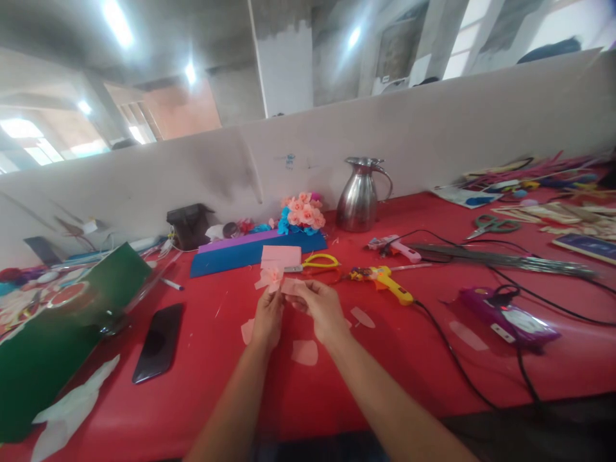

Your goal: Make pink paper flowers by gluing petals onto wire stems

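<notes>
In the middle of the red table, my left hand [267,317] is closed on a pink paper flower [272,277], its petals showing above the fingers. My right hand [320,307] pinches a pink paper petal [290,286] close beside the flower; whether the two touch, I cannot tell. Loose pink petals lie around my hands, among them one petal [305,352] just below and another petal [362,317] to the right. Yellow-handled scissors [321,260] rest just beyond my hands, beside a stack of pink paper [281,255].
A yellow glue gun [385,282] and a pink glue gun [400,249] lie to the right, their cords running past a purple power strip [514,321]. A phone [158,343] lies left. Behind stand a metal jug [359,196] and a pink flower bunch [304,212].
</notes>
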`<state>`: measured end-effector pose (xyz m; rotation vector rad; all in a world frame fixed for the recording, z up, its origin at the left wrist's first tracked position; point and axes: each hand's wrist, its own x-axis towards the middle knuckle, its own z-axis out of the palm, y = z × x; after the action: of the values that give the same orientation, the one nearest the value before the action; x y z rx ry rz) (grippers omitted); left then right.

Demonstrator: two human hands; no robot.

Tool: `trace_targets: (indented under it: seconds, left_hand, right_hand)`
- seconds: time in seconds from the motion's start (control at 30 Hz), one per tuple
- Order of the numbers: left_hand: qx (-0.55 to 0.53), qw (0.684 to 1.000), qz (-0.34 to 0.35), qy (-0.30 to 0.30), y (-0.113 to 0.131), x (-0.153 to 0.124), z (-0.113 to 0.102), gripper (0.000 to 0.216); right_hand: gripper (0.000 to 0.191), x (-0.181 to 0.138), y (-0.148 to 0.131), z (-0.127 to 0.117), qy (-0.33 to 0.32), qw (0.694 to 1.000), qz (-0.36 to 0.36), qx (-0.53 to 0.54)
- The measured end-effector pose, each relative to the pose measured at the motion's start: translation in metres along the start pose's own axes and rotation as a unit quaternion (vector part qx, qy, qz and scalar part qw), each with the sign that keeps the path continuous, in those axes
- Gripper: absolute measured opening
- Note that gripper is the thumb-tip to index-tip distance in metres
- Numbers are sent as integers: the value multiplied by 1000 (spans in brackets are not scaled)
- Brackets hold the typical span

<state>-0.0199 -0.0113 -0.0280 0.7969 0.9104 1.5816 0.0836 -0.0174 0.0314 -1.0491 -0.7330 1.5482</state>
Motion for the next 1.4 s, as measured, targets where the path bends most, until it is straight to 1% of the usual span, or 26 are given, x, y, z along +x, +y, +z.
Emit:
trace_targets:
  seconds: [0.13,0.27,0.37,0.47,0.67,0.9,1.03,1.13,1.3,1.4]
  left_hand:
    - [-2,1000,4,-11,1,0,1,25]
    - [-5,999,20,-34,4,-2,2,22]
    - [-2,999,20,-37,3,-2,2,22]
    - [-1,999,24,-31,1,-1,0,22]
    - [-4,999,20,-42,0,-2,-3,22]
    - [8,999,31,-34,1,-2,-1,23]
    - [42,998,35,-11,-1,-1,-2,25]
    - [61,997,40,0,-2,-1,-5,24]
    - [62,997,38,-4,-1,-2,-6,27]
    - [62,997,45,-2,1,-4,-4,28]
  right_hand:
    - [7,0,-6,3,-5,1000,-1,-15]
    - [8,-2,-11,7,-11,999,-19,-38]
    - [11,-3,-13,9,-16,998,-33,-53]
    - [12,-4,-14,10,-25,998,-33,-47]
    - [12,-2,-11,12,-46,998,-16,-27]
    - [10,-4,-14,14,-49,998,-15,-24]
    - [11,-7,-16,14,-54,998,-10,-20]
    - [14,-9,-17,13,-72,997,-10,-15]
    - [21,-9,-16,7,-131,991,-6,13]
    - [26,-8,-15,4,-148,989,8,20]
